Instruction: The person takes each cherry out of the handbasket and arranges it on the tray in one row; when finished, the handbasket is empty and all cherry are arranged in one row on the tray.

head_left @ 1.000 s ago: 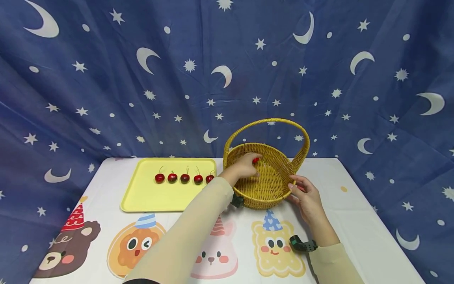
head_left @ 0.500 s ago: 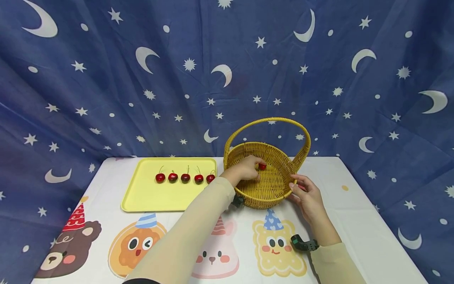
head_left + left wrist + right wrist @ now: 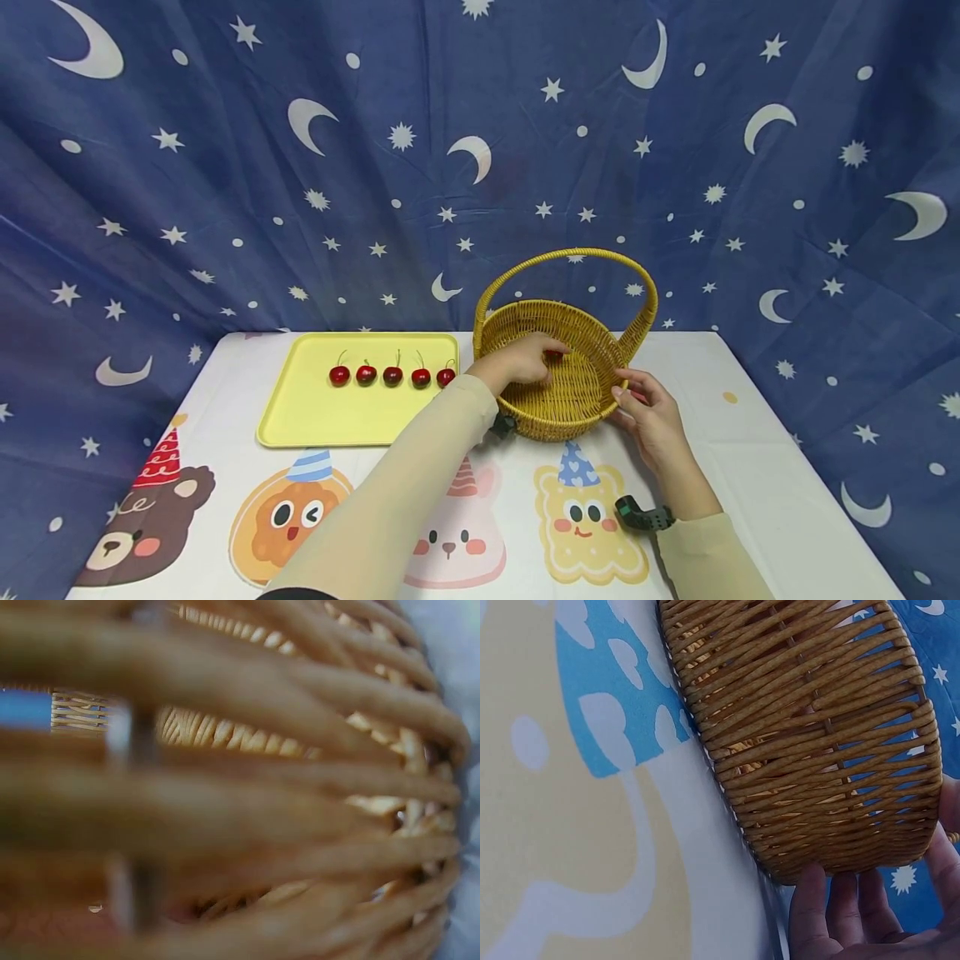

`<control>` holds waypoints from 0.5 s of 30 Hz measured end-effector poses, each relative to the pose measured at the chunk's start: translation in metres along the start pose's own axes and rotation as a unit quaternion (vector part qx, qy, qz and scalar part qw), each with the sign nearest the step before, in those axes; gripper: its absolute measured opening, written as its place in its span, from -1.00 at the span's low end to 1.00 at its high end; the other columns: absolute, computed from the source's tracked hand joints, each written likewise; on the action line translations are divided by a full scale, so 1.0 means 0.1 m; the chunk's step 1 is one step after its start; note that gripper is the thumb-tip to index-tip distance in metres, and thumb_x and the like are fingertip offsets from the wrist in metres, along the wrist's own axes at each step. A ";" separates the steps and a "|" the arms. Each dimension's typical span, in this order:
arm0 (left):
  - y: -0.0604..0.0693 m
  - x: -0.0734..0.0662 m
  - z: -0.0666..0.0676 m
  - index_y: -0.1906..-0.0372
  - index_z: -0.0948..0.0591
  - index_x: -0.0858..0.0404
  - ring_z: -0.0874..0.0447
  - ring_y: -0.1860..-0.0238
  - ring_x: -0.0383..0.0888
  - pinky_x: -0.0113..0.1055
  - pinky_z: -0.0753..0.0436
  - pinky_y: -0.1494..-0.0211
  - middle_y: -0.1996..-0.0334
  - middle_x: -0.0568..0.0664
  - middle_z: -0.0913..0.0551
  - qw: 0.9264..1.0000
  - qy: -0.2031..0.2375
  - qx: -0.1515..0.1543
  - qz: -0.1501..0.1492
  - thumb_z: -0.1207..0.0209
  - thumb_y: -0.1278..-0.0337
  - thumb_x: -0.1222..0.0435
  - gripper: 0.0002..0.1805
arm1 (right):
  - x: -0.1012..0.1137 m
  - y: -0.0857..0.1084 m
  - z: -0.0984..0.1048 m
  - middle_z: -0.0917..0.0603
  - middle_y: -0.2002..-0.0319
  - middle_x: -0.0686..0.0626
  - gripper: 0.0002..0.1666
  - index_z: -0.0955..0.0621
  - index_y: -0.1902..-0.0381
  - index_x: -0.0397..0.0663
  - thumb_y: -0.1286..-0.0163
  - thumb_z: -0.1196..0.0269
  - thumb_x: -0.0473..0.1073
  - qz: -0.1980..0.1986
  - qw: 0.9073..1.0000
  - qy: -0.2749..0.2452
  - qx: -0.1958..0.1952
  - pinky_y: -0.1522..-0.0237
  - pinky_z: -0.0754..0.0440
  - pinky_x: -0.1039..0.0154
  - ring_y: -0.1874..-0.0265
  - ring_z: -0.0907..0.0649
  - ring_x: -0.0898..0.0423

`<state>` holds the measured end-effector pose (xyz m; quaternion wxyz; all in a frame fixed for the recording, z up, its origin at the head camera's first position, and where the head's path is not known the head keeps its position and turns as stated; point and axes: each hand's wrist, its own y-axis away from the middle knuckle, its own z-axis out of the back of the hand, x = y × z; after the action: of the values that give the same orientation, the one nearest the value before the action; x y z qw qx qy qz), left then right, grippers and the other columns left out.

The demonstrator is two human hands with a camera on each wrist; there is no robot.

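A round wicker basket (image 3: 551, 430) with a tall arched handle stands right of centre. My left hand (image 3: 521, 360) reaches over its left rim, index finger stretched out above a dark red cherry (image 3: 553, 356). That cherry is partly covered by the finger and appears to lie on the basket's floor. My right hand (image 3: 651, 412) grips the basket's right rim, thumb on top and fingers against the outer side. In the right wrist view, fingertips touch the woven wall (image 3: 817, 750). Blurred wicker strands (image 3: 225, 810) fill the left wrist view.
A yellow tray (image 3: 330, 425) stands left of the basket, with several stemmed cherries (image 3: 392, 377) in a row across it. The left forearm passes in front of the tray's right corner. A white tablecloth (image 3: 765, 500) with cartoon prints covers the table, and a blue starry curtain hangs behind.
My left hand has lowered the cherry toward the basket's floor and moved slightly right, its index finger now stretched over the fruit. My right hand keeps its grip on the rim.
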<state>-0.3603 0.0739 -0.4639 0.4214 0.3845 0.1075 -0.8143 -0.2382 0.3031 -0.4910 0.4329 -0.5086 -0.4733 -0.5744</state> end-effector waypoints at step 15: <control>0.03 -0.02 -0.03 -0.12 -0.74 0.26 -0.61 0.06 -0.11 -0.25 -0.62 -0.08 -0.02 0.10 -0.74 1.000 0.002 -0.020 0.020 -0.38 -0.35 0.44 -0.71 | -0.01 -0.01 0.01 -0.51 -0.14 0.00 -0.46 -0.43 -0.46 -0.24 -0.62 -0.24 -0.28 -0.003 1.000 -0.003 0.000 0.00 -0.80 0.29 -0.14 -0.60 0.08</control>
<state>-0.3558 0.0746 -0.4642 0.4449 0.3799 0.1166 -0.8026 -0.2386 0.3043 -0.4924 0.4303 -0.5087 -0.4760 -0.5740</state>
